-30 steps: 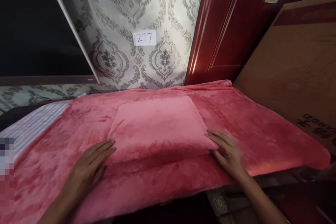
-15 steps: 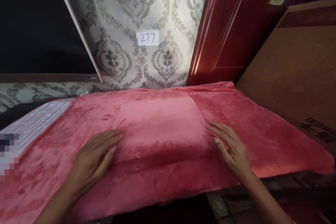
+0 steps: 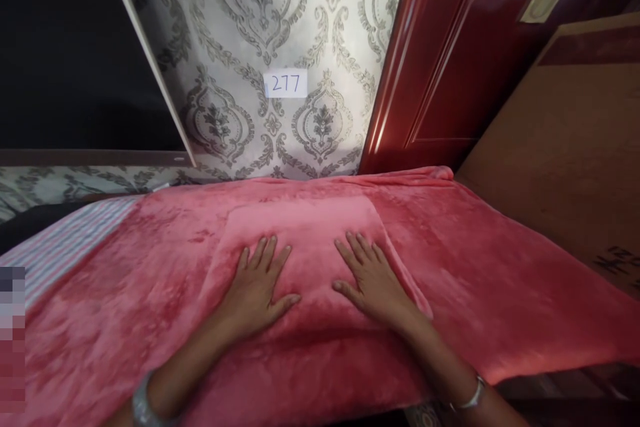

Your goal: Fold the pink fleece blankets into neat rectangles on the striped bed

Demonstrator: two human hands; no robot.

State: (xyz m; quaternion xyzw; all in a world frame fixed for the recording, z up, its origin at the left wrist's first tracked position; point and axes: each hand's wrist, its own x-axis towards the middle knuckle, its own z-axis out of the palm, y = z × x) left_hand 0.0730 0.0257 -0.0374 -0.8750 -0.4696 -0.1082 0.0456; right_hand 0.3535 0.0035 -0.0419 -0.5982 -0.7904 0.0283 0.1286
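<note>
A folded pink fleece cloth [image 3: 305,227] lies flat as a rectangle on a larger pink fleece blanket [image 3: 490,280] that covers the surface in front of me. My left hand [image 3: 257,283] rests palm down on the folded cloth's near left part, fingers spread. My right hand [image 3: 370,277] lies palm down on its near right part, fingers spread too. Neither hand grips anything. A bracelet shows on each wrist.
A striped sheet [image 3: 70,243] shows at the blanket's left end. Behind stands a patterned wall with a paper label reading 277 [image 3: 285,83], a red door [image 3: 450,60] to its right, and a brown cardboard box [image 3: 565,153] at the far right.
Both hands moved inward from the folded cloth's left and right edges onto its top, and now lie side by side on it. The view tilted down slightly.
</note>
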